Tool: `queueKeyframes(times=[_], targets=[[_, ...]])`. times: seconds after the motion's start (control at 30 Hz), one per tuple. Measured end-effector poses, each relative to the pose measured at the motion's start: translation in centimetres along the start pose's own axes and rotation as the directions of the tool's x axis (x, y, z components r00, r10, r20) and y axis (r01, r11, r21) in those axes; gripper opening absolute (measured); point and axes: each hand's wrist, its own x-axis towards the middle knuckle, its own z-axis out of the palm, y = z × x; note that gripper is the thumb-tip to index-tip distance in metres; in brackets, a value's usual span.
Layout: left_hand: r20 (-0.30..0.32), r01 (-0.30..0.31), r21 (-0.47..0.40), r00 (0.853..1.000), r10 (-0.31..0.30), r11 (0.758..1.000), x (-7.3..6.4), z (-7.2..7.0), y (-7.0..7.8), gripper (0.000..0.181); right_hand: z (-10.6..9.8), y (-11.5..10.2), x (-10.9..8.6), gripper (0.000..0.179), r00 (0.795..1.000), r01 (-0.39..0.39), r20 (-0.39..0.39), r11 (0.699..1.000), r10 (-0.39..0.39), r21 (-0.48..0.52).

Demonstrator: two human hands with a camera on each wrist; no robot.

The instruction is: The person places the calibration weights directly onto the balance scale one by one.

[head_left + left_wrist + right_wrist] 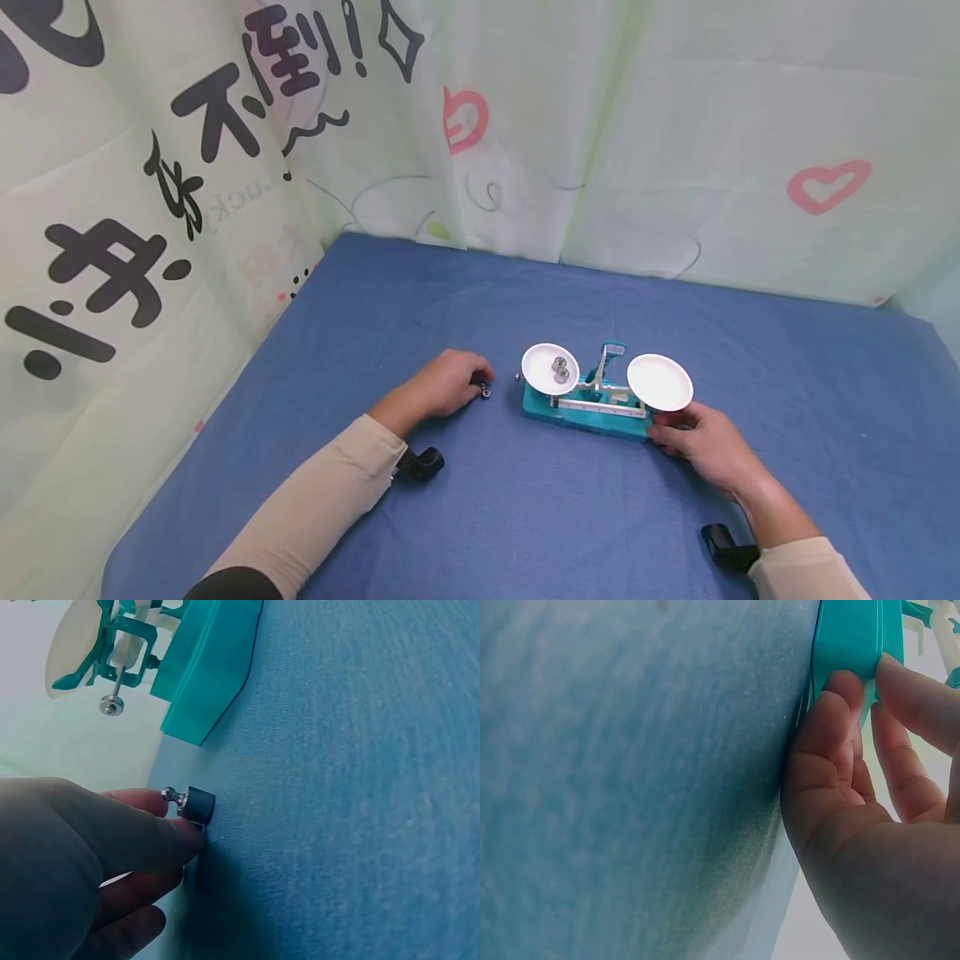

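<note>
A small balance scale with a teal base [585, 417] and two white pans stands on the blue cloth. Two metal weights [560, 369] sit together in its left pan [536, 373], while the right pan [660, 382] holds nothing. To the left of the scale, my left hand [448, 383] has thumb and fingers at a small knobbed metal weight [198, 805], pinching it low at the cloth. My right hand [707, 442] grips the right end of the base, below the right pan. The right wrist view shows thumb and fingertips on the teal end [847, 641].
Blue cloth [495, 517] covers the table. A pale printed curtain [675, 167] rises along its back and left edges. A metal adjusting nut [112, 705] sticks out from the scale's left end, towards my left hand.
</note>
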Motion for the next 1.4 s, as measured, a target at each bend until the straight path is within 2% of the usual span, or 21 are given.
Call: queueKeyframes(times=[0.4,0.7,0.9,1.1,1.27,1.4], targets=[[-0.054,0.050,-0.028,0.997,-0.052,0.998,0.0,-0.2,0.3,0.010,0.0,-0.2,0.1,0.026,1.000,-0.006,0.000,1.000,0.006,-0.009],[-0.118,0.014,-0.061,0.993,-0.021,0.998,0.0,-2.2,1.1,0.013,-0.2,-0.2,0.2,0.027,1.000,-0.003,0.004,1.000,0.003,-0.008],[-0.117,-0.023,-0.046,0.993,0.017,0.999,0.0,-3.8,2.5,0.015,-0.3,-0.2,0.2,0.028,1.000,-0.004,0.004,1.000,0.004,0.002],[-0.110,-0.080,-0.069,0.991,0.072,0.994,-0.2,-5.0,4.5,0.017,-0.4,-0.2,0.2,0.026,1.000,-0.005,0.006,1.000,0.005,-0.009],[-0.090,-0.119,-0.079,0.990,0.112,0.990,0.1,-5.4,6.0,0.017,-0.3,-0.3,0.1,0.026,1.000,-0.009,0.008,1.000,0.009,-0.010],[-0.064,-0.138,-0.045,0.989,0.135,0.989,0.7,-5.3,7.0,0.018,-0.2,-0.2,0.1,0.026,1.000,-0.009,0.009,1.000,0.009,-0.013]])
